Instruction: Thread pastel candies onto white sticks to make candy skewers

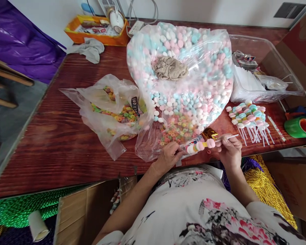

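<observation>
A candy skewer (200,146), a row of pink, white and yellow pieces on a white stick, lies level between my hands over the table's front edge. My right hand (231,151) pinches its bare stick at the right. At the left end of the row, my left hand (171,153) is closed, its fingertips against the last pieces; their exact grip is partly hidden. Just behind is a large clear bag (209,92) of pink, white and blue candies, with colourful ring candies (177,131) at its front. More candy skewers (250,115) lie piled to the right.
An open plastic bag (104,112) of ring candies lies left. A crumpled brown cloth (170,68) rests on the big bag. Right are a clear bin (267,68) and green tape (299,127). An orange tray (99,39) and a grey cloth (89,49) sit at the back left.
</observation>
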A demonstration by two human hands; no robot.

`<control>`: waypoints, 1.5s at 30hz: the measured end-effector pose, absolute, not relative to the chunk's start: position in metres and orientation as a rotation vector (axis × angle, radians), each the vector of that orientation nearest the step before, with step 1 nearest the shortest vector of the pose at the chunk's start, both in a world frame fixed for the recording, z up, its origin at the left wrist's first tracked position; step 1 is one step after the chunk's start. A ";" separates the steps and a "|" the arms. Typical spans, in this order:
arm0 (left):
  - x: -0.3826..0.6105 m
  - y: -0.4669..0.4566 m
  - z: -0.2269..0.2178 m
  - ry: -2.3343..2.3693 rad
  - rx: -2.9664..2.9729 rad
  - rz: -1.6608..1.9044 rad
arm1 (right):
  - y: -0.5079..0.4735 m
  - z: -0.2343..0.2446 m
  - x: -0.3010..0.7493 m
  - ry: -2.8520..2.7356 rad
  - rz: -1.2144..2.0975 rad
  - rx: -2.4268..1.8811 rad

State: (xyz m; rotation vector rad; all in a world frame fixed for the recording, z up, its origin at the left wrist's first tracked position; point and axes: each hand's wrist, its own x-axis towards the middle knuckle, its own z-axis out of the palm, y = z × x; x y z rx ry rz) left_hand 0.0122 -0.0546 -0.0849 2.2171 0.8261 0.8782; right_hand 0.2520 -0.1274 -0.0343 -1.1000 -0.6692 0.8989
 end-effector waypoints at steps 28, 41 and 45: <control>0.013 -0.058 -0.078 0.634 2.353 0.989 | -0.131 -0.020 0.258 -1.087 0.798 -1.070; 0.003 -0.058 -0.069 0.621 2.295 1.020 | -0.117 -0.034 0.255 -0.842 1.018 -1.149; 0.004 -0.059 -0.073 0.596 2.368 0.964 | -0.115 -0.036 0.248 -0.826 1.126 -1.106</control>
